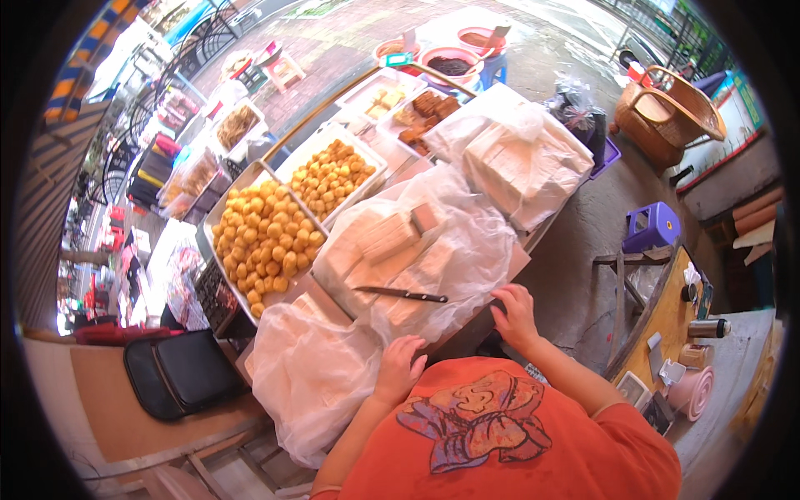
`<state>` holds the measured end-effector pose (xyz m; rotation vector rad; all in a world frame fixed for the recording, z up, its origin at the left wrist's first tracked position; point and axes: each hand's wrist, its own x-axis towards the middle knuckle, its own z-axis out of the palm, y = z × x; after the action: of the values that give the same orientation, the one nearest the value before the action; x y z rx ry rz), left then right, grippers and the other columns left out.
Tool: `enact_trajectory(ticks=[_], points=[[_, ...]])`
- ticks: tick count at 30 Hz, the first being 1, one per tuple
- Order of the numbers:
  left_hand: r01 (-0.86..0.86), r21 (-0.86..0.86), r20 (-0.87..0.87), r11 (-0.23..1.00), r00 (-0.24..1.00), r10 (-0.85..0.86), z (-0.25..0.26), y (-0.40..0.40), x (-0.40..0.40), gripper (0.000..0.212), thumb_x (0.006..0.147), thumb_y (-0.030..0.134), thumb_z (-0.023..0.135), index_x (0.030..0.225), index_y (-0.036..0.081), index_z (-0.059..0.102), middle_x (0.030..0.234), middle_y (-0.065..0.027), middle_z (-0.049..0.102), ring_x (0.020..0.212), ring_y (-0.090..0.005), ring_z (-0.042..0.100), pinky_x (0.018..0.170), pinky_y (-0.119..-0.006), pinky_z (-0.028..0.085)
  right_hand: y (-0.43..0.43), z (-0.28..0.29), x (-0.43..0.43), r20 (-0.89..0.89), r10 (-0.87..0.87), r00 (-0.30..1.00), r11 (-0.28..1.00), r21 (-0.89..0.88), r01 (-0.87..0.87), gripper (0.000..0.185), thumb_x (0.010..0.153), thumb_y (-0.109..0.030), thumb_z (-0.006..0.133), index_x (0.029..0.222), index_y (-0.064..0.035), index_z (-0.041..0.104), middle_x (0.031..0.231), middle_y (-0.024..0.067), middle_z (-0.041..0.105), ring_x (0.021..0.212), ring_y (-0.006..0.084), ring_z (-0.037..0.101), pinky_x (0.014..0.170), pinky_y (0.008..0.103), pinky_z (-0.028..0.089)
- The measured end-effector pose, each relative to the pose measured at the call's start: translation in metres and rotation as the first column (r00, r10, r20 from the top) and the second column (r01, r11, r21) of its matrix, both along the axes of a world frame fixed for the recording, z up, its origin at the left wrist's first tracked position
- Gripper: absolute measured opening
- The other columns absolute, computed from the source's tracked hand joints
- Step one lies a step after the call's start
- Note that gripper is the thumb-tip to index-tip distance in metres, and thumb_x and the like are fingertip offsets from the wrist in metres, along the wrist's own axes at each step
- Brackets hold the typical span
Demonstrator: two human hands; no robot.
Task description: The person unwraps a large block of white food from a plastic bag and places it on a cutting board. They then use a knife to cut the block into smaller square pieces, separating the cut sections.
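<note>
My left hand [402, 369] rests at the near edge of the stall, beside a pile of tofu under a white plastic sheet [315, 375]. Its fingers are loosely curved and hold nothing. Farther right, my right hand [515, 317] lies with spread fingers against the stall's edge, by the corner of another clear plastic sheet [481, 250]. Between and beyond the hands, pale tofu blocks [387, 239] sit on and under that sheet. A knife [403, 294] with a dark handle lies across them, its blade pointing left, apart from both hands.
Round fried tofu puffs [265, 234] fill a metal tray at left; a white tray [381, 172] holds more. Brown tofu pieces [428, 119] and wrapped tofu [519, 159] lie farther back. A black chair [194, 369] stands left. A wooden table [656, 322] and purple stool [651, 226] stand right.
</note>
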<state>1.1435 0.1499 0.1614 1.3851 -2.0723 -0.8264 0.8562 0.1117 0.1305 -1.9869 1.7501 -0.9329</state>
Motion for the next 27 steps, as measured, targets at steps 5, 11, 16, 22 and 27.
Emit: enact_trajectory(ticks=[5,11,16,22,27], points=[[0.131,0.18,-0.061,0.975,0.991,-0.122,0.013,-0.035,-0.078,0.026,0.076,0.009,0.066,0.101,0.001,0.061,0.093,-0.0136,0.063,0.088,-0.0322,0.06,0.077,-0.039,0.048,0.054,-0.066,-0.123,0.001,-0.03,1.0,0.797,0.603,0.023,0.027,0.078,-0.02,0.064,0.1,-0.0051,0.062,0.1,0.0139,0.062,0.096,0.032,0.058,0.083,0.0408,0.047],[0.367,0.127,-0.126,0.921,0.927,-0.352,0.002,-0.065,-0.178,0.018,0.08,0.008,0.064,0.098,0.006,0.064,0.086,-0.0127,0.063,0.078,-0.0315,0.061,0.068,-0.039,0.048,0.092,-0.12,-0.236,-0.077,-0.045,0.996,0.592,0.801,0.089,0.03,0.082,-0.025,0.063,0.106,-0.0068,0.063,0.102,0.0155,0.066,0.098,0.0315,0.062,0.085,0.04,0.049],[0.377,0.263,-0.124,0.888,0.926,-0.357,-0.007,-0.086,-0.251,0.022,0.08,0.008,0.061,0.102,0.005,0.064,0.082,-0.0133,0.063,0.075,-0.0305,0.061,0.066,-0.038,0.048,0.103,-0.11,-0.295,-0.027,-0.417,0.908,0.645,0.695,0.317,0.032,0.08,-0.022,0.063,0.106,-0.0023,0.062,0.099,0.0173,0.066,0.094,0.0298,0.063,0.083,0.0375,0.05],[0.572,0.155,-0.001,0.805,0.815,-0.579,-0.019,-0.135,-0.33,0.042,0.077,0.008,0.062,0.118,0.006,0.054,0.097,-0.0162,0.061,0.091,-0.0335,0.058,0.079,-0.04,0.047,0.146,-0.102,-0.337,0.065,-0.634,0.771,0.618,0.641,0.454,0.031,0.08,-0.02,0.062,0.105,-0.0015,0.062,0.098,0.0173,0.066,0.093,0.028,0.064,0.081,0.0359,0.05],[0.513,-0.081,0.109,0.855,0.857,-0.504,-0.046,-0.239,-0.378,0.038,0.076,0.012,0.065,0.113,0.007,0.059,0.103,-0.0171,0.06,0.099,-0.0363,0.055,0.087,-0.042,0.045,0.191,-0.132,-0.329,0.036,-0.751,0.659,0.491,0.698,0.521,0.029,0.08,-0.024,0.062,0.102,-0.0044,0.063,0.092,0.017,0.066,0.087,0.032,0.064,0.077,0.0394,0.05]])
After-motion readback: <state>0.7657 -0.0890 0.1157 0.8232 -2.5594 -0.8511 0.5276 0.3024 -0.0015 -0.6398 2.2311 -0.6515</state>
